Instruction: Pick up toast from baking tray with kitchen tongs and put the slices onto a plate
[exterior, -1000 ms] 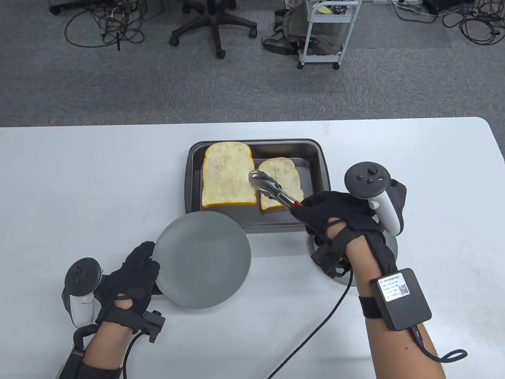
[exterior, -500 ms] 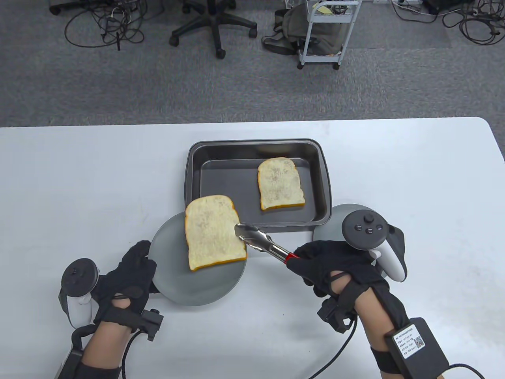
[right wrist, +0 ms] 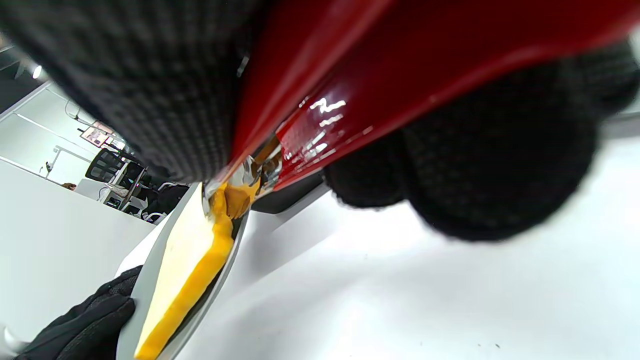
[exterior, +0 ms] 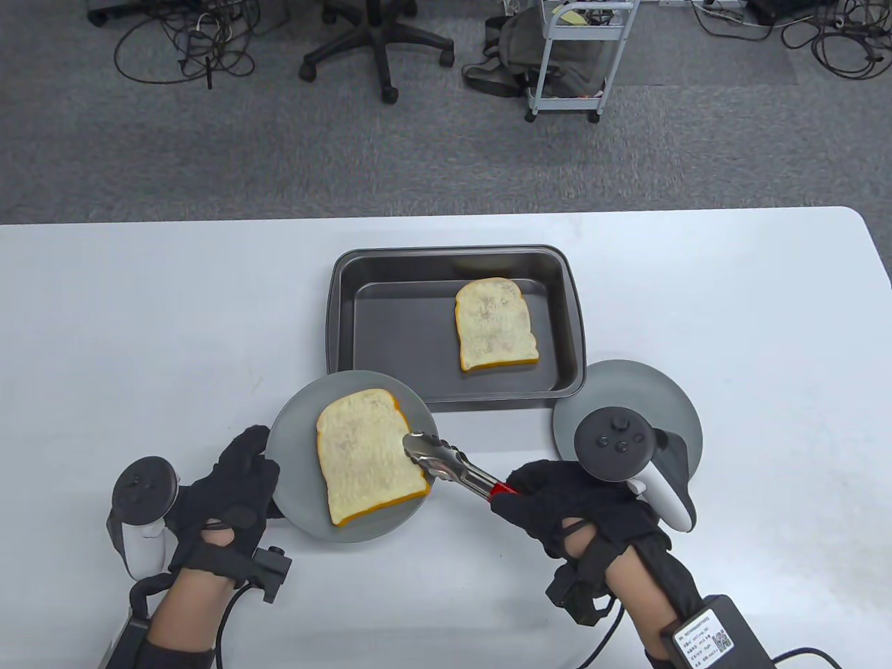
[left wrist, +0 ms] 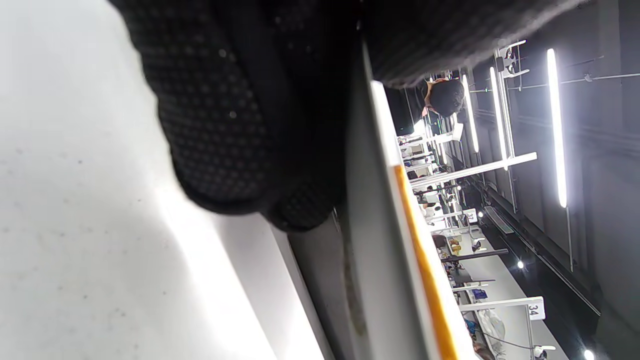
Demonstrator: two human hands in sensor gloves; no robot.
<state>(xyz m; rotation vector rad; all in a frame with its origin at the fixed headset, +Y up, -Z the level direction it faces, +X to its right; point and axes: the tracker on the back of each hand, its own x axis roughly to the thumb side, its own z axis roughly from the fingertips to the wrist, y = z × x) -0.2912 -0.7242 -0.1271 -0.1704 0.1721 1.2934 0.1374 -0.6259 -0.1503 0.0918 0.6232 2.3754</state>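
Note:
A large toast slice point(exterior: 364, 456) lies on the grey plate point(exterior: 296, 432) at the table's near left. Metal tongs point(exterior: 449, 468) with red handles point(right wrist: 375, 75) are closed on that slice's right edge. My right hand point(exterior: 540, 496) grips the tongs' handles. My left hand point(exterior: 252, 463) pinches the plate's left rim, with fingers point(left wrist: 225, 125) under the rim point(left wrist: 370, 250). The slice's orange crust point(left wrist: 425, 270) shows above the rim. A smaller toast slice point(exterior: 496, 324) lies in the dark baking tray point(exterior: 340, 313) behind the plate.
A second grey plate point(exterior: 627, 390) sits right of the tray's near corner, partly hidden by my right tracker. The near table edge is close behind both wrists. Beyond the table are an office chair, a cart and cables on the floor.
The large slice left the tray in the tongs, came toward me and now rests lower on the plate. My right hand moved near and left with it. The left hand kept hold of the plate.

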